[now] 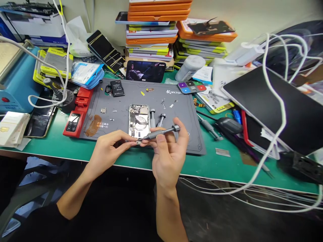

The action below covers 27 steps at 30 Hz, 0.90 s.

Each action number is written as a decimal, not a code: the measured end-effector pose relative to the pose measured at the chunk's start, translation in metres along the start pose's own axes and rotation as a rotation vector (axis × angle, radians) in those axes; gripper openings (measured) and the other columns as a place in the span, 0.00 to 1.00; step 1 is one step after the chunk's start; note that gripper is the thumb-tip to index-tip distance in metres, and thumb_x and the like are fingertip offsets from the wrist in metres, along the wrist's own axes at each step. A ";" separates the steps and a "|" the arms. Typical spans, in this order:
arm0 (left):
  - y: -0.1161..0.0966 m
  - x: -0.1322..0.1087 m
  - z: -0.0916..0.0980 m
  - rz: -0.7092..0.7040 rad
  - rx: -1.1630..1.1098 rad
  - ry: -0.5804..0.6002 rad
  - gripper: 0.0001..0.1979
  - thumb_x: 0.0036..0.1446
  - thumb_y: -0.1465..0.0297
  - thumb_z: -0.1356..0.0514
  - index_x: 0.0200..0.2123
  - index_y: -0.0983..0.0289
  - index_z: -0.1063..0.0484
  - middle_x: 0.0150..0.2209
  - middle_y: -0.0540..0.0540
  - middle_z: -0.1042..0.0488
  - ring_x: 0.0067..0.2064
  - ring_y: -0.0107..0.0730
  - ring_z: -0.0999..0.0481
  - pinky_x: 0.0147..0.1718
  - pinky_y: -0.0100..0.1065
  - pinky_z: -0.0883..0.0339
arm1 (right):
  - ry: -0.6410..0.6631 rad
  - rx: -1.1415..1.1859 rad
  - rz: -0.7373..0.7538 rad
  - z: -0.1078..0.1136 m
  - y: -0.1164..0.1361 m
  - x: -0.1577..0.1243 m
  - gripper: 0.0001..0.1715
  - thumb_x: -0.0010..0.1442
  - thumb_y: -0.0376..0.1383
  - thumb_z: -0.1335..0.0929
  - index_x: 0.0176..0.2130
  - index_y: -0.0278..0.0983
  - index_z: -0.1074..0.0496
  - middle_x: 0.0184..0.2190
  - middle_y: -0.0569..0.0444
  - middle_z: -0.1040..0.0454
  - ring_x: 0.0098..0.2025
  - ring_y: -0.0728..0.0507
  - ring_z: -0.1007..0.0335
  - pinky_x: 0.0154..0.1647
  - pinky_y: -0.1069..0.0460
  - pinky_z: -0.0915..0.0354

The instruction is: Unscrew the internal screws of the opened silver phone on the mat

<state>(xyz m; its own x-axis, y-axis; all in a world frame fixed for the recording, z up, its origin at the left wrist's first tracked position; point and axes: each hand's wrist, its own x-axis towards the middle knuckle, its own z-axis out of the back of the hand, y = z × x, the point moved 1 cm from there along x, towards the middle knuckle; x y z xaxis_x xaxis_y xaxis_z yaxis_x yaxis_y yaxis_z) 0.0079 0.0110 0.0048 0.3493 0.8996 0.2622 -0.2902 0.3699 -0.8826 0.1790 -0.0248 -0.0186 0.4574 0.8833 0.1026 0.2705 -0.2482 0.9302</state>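
Note:
An opened smartphone [139, 122] lies on the grey work mat [118, 116], its circuit board and a round coil exposed. In my right hand [168, 153] is a grey screwdriver [161, 133], held nearly level, with its tip at the phone's bottom edge. My left hand [109, 148] pinches thumb and forefinger together at the same edge, close to the tip; whatever lies between them is too small to make out. Two more screwdrivers lie just right of the phone, one of them a grey screwdriver [152, 118] alongside it. A black battery [117, 88] rests farther back.
Small loose parts dot the mat. To the left stands a red device [73, 124]; a propped phone [145, 71] shows a video behind. Stacked boxes [151, 33] line the wall. At right are a black panel [272, 104] and a white cable [280, 117] looping over the bench edge.

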 end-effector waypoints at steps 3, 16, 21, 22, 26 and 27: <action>0.000 0.000 0.000 0.001 -0.008 0.007 0.02 0.68 0.69 0.29 0.42 0.60 0.15 0.41 0.51 0.14 0.41 0.32 0.16 0.38 0.30 0.29 | 0.002 -0.004 0.005 0.000 -0.001 0.000 0.29 0.72 0.38 0.28 0.67 0.52 0.35 0.45 0.57 0.18 0.33 0.50 0.17 0.40 0.50 0.15; -0.001 0.000 0.000 0.016 -0.014 0.002 0.05 0.68 0.65 0.29 0.41 0.61 0.15 0.39 0.53 0.14 0.40 0.34 0.15 0.38 0.32 0.27 | 0.011 -0.083 0.010 0.001 0.001 -0.002 0.30 0.72 0.39 0.28 0.68 0.53 0.36 0.46 0.55 0.19 0.37 0.46 0.15 0.42 0.46 0.14; -0.001 -0.001 0.000 0.022 -0.034 0.007 0.03 0.67 0.67 0.29 0.41 0.60 0.15 0.40 0.52 0.14 0.41 0.33 0.16 0.41 0.31 0.25 | 0.007 -0.056 -0.001 0.001 0.001 -0.001 0.29 0.71 0.39 0.28 0.67 0.54 0.35 0.45 0.56 0.18 0.35 0.47 0.15 0.42 0.46 0.14; -0.001 -0.001 0.000 0.026 -0.038 0.008 0.03 0.67 0.68 0.28 0.41 0.60 0.15 0.40 0.52 0.14 0.41 0.33 0.15 0.41 0.31 0.25 | 0.007 -0.047 -0.004 0.001 0.002 -0.001 0.29 0.71 0.39 0.28 0.67 0.54 0.35 0.46 0.57 0.18 0.34 0.47 0.16 0.42 0.47 0.14; -0.002 -0.001 0.001 0.025 -0.045 0.008 0.01 0.67 0.70 0.28 0.41 0.61 0.15 0.40 0.52 0.14 0.41 0.32 0.16 0.42 0.30 0.25 | 0.003 -0.030 -0.009 0.000 0.002 -0.001 0.29 0.71 0.40 0.27 0.66 0.53 0.34 0.46 0.56 0.18 0.34 0.47 0.16 0.40 0.48 0.14; -0.002 -0.001 0.001 0.021 -0.045 0.007 0.01 0.67 0.70 0.28 0.41 0.61 0.15 0.40 0.52 0.14 0.41 0.32 0.16 0.42 0.30 0.24 | 0.001 -0.034 -0.009 0.001 0.002 0.000 0.29 0.71 0.40 0.28 0.67 0.53 0.34 0.46 0.56 0.18 0.34 0.47 0.16 0.40 0.48 0.15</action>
<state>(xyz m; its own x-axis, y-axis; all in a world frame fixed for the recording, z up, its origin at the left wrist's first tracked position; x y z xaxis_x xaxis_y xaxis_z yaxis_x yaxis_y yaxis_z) 0.0076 0.0099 0.0066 0.3502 0.9052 0.2407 -0.2570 0.3400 -0.9047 0.1798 -0.0259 -0.0170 0.4547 0.8856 0.0946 0.2455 -0.2267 0.9425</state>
